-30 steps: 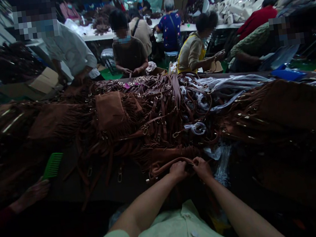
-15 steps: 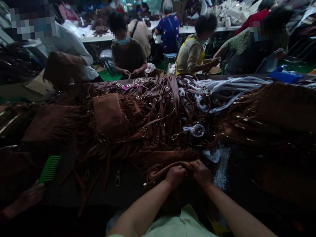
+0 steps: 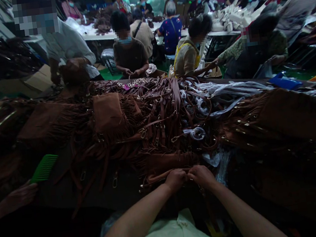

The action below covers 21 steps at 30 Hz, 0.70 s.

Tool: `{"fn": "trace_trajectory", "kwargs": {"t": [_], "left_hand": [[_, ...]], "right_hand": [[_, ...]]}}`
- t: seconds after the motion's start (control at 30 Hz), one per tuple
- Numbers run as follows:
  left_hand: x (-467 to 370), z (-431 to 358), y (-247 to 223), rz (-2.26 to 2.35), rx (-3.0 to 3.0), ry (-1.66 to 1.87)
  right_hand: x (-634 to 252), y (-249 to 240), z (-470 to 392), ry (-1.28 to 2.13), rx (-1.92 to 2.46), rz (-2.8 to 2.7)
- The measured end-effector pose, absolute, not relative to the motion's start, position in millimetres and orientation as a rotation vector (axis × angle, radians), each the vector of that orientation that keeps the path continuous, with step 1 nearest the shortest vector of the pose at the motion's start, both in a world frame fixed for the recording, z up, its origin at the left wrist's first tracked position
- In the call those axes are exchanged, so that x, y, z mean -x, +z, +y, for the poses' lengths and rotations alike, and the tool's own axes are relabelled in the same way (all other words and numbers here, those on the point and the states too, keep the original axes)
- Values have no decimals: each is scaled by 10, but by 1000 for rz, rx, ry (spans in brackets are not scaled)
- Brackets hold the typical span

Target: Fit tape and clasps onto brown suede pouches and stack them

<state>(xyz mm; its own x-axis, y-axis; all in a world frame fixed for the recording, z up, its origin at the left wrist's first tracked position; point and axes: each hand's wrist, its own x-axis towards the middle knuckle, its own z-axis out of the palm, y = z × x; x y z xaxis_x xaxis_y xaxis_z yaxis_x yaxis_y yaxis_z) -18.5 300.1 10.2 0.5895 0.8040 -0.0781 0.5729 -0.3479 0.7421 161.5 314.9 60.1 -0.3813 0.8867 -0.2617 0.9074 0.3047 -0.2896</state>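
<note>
At the near edge of the dark desk [image 3: 127, 193], low in the middle of the head view, I record a brown fringed bag [image 3: 166, 163] lying in front of the light green shirt. My left grip [image 3: 176, 180] is clenched on its near edge; my right grip [image 3: 202, 176] is closed on the same edge, just beside the left. Both sets of fingertips nearly meet, and what lies beneath them is too dark to tell.

Obstructions noted: directly beyond the bag, a heap of brown straps [image 3: 162, 120] with metal clips fills the middle of the desk. A coil in clear wrap [image 3: 197, 133] lies on the near right part of that heap, and crumpled clear plastic [image 3: 213, 159] sits just beyond my right grip. Wrapped straps [image 3: 229, 88] spread behind, towards a blue item [image 3: 285, 81].

To the right, a stack of fringed brown pieces [image 3: 298, 112] takes up the desk. To the left of the straps lies a square fringed piece [image 3: 107, 111], with a further fringed pile [image 3: 43, 121] beyond it. A metal clip [image 3: 115, 180] rests to the left of the bag.

At far left, another person's hand [image 3: 19, 197] holds a green comb [image 3: 43, 168] over the desk. Several people work across the far side.
</note>
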Motion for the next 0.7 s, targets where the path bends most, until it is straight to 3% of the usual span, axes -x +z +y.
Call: {"fn": "trace_trajectory", "kwargs": {"t": [0.13,0.27,0.4,0.5,0.7], "left_hand": [[192,3070,149,1111,-1820,389],[198,3099,107,1170,-1731,289],[209,3098,31,1186,-1730,298],[221,3098,-10,1187,-1743,329],[230,3054,1,1148,-1832,398]], "right_hand": [[-1491,789,3828,-341,-2007,2543],[-1280,804,4389,-122,-1956,2707],[-1386,688,4596,60,-2475,2326],[-1602,589,4606,40,-2637,2036],[-1847,565,4580,-92,-2533,2033]]}}
